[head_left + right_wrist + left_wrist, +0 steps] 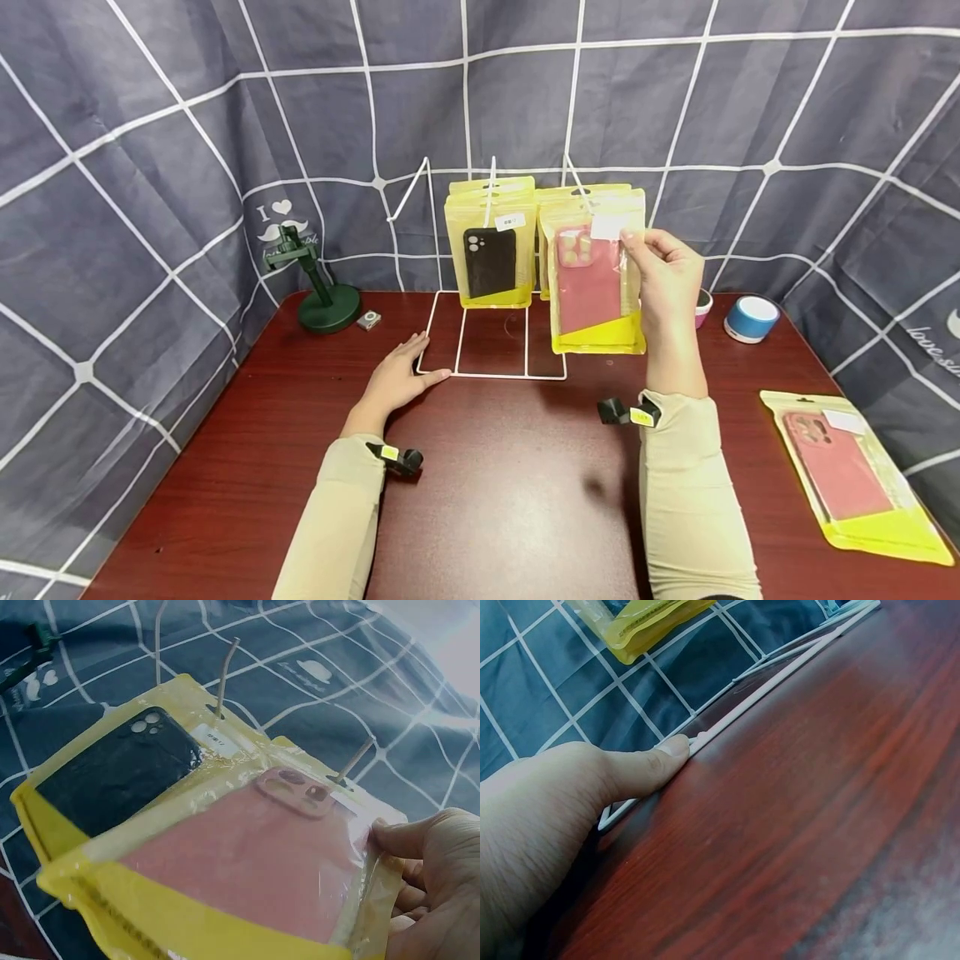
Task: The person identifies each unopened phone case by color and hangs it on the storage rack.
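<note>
My right hand pinches the right edge of a yellow-trimmed clear pouch with a pink phone case inside. That pouch hangs at the right hook of a white wire rack, in front of another pouch. On the middle hook hang pouches, the front one showing a black phone case. At the rack's front left corner, my left hand rests with fingers spread, the thumb lying on the base wire. The left hook carries nothing.
Another pouch with a pink phone case lies at the table's right edge. A dark green stand and a small square gadget are at the back left. A blue and white cylinder sits back right, near a pink-sided round object.
</note>
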Available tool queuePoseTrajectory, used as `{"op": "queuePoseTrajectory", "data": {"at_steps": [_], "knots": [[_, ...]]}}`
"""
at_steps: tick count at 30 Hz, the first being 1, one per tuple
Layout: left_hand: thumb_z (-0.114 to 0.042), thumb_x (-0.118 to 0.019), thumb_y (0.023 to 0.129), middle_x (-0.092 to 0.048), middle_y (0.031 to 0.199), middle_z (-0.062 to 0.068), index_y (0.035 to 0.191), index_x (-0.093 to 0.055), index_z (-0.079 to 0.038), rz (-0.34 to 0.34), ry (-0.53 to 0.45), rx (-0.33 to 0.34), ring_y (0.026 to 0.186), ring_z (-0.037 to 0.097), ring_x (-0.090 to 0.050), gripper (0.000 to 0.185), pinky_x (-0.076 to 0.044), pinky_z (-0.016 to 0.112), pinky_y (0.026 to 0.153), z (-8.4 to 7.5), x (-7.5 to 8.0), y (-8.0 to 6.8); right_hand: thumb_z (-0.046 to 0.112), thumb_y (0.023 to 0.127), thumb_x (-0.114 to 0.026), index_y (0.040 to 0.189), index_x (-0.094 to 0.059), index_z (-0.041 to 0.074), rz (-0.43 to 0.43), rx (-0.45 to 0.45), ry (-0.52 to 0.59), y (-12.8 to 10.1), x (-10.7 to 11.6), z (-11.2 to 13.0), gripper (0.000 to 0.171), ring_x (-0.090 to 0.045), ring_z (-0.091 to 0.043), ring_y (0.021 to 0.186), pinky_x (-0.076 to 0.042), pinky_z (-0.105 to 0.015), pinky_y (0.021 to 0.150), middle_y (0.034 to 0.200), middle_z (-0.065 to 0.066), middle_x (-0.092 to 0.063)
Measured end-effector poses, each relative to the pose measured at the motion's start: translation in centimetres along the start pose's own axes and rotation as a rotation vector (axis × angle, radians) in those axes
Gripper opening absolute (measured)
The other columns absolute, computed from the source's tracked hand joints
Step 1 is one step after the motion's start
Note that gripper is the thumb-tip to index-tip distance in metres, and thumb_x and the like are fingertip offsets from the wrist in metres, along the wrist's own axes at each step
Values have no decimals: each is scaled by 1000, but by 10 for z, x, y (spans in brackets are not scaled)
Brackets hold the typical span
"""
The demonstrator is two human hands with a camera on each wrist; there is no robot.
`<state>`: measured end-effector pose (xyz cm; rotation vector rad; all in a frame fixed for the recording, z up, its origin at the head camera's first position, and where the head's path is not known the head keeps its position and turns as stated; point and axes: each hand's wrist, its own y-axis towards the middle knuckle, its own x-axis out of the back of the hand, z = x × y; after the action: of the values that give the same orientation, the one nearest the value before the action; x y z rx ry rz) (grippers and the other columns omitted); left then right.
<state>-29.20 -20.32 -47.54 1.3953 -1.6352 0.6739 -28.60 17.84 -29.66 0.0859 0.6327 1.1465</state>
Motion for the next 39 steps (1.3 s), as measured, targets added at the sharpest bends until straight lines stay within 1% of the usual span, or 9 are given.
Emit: {"op": "queuePoseTrajectory", "data": {"at_steps": [4,8,14,19,23,29,36,39], "knots": [[-69,-66,84,-35,161,8,154,-42,-9,-5,4,-3,148,34,-30,96,-26,49,119,0,-1,1,8,80,-86,82,-78,-2,-38,-6,27,5,-5,-6,13,-51,-11,62,-42,-20,58,64,0,-64],[-72,-64,84,-34,161,6,155,-41,-10,1,7,-8,149,32,-29,97,-25,48,120,-1,-2,3,9,80,-86,83,-79,-1,-61,-7,12,9,-7,-11,13,-54,-10,64,-43,-21,62,67,-1,-67],[-74,-63,83,-34,161,6,155,-40,-11,-6,10,-3,149,32,-29,98,-27,50,119,-1,-1,5,10,82,-85,87,-79,0,-60,-19,8,13,-9,-17,13,-62,-12,66,-50,-22,65,73,-4,-72],[-74,-63,84,-35,161,6,155,-41,-10,-8,19,-11,149,32,-30,98,-27,48,119,0,-2,5,13,83,-84,91,-79,0,-53,-29,-14,13,-8,-21,16,-65,-14,69,-53,-23,68,78,-5,-73],[-72,-65,84,-36,161,6,155,-41,-10,-7,16,-14,148,32,-31,97,-27,49,119,0,-3,4,15,83,-84,93,-79,-1,-48,-47,-33,12,-8,-24,19,-66,-15,70,-53,-25,68,79,-5,-74],[-70,-66,84,-36,160,7,154,-42,-10,-11,11,-11,148,32,-31,96,-28,49,119,0,-1,4,16,84,-84,94,-79,0,-44,-40,-57,14,-8,-26,19,-66,-14,72,-52,-25,70,80,-5,-74],[-70,-66,84,-36,160,7,154,-42,-9,-3,17,-2,148,31,-30,96,-27,47,119,0,-1,2,18,85,-83,94,-80,2,-39,-61,-70,13,-8,-28,18,-61,-11,68,-47,-23,63,78,-3,-73],[-69,-66,84,-36,160,7,154,-42,-9,-4,13,0,148,31,-30,95,-27,47,119,0,0,1,17,85,-83,96,-80,2,-33,-66,-57,13,-8,-29,19,-62,-11,69,-48,-23,64,79,-4,-73]]}}
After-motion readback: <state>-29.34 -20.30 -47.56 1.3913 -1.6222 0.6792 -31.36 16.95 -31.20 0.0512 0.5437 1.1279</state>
